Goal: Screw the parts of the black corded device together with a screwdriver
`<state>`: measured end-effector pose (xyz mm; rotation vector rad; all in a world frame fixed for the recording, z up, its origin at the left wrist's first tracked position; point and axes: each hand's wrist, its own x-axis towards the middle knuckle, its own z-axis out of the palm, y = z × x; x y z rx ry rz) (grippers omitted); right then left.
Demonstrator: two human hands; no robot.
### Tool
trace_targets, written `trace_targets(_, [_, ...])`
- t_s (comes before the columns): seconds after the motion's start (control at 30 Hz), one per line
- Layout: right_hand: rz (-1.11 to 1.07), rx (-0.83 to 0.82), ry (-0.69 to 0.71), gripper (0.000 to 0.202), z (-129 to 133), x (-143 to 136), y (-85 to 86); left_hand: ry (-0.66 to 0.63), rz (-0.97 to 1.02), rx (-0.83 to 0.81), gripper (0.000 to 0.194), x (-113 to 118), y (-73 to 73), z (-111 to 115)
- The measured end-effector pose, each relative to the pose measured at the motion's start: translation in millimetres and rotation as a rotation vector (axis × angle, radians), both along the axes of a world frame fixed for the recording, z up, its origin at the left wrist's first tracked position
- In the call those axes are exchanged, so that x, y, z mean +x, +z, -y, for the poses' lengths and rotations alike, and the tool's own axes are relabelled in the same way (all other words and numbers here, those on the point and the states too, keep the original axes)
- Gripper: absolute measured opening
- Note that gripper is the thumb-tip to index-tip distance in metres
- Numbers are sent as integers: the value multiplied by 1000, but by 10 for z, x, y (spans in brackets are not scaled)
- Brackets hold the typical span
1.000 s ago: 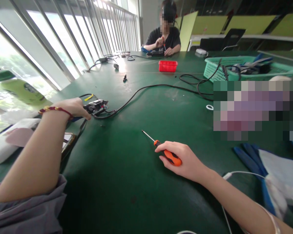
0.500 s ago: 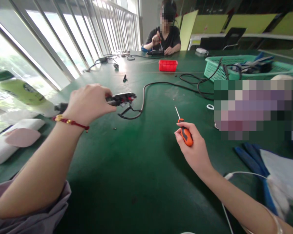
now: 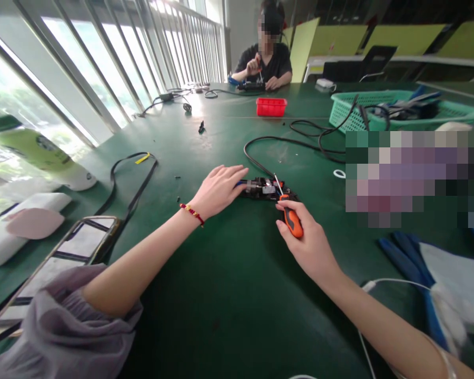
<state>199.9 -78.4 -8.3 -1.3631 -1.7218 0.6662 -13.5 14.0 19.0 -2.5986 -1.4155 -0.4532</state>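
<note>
Gutted black device (image 3: 256,188) is lying mid-table, well in from the left edge, shiny metal bits and wires showing. Right grip (image 3: 310,239) is wrapped round a screwdriver (image 3: 293,222), chunky orange-and-black handle, thin steel shaft over the device's exposed end; can't tell if the tip's touching. Left grip (image 3: 218,192) is palm-down with straight fingers and blocks the other end, so can't tell if it's actually clamped on. Smooth black cable (image 3: 268,138) loops off toward a perforated green plastic basket (image 3: 345,113) on the table's right side. Boxy red plastic bin (image 3: 271,109) sits toward the far edge, tilted green-capped bottle (image 3: 39,150) by the left edge, strapped phone (image 3: 82,242) nearer the viewer.
</note>
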Motion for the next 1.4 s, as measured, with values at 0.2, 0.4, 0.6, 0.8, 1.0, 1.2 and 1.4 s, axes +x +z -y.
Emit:
trace_targets(0.2, [13,-19,3,27,2,-1,29,478,-107,-166,46,-793,257,-125])
trace_targets(0.4, [17,-26,11,28,-11,12,17,425,-233,-322,53,-1271,82,-39])
trace_targets(0.6, [-3,-16,9,29,-11,17,3,418,-283,-287,50,-1253,64,397])
trace_targets(0.8, [-115,56,-102,29,-16,32,-10,549,-326,-147,39,-859,12,735])
trace_targets(1.0, [-127,18,-156,34,-75,80,-100,636,-371,-119,35,-519,-5,772])
trace_targets(1.2, [-63,-64,-129,32,-68,50,-75,595,-342,-118,29,-487,50,838])
trace_targets(1.4, [-147,-70,-65,28,-31,-11,-10,414,20,-151,17,-546,-63,741])
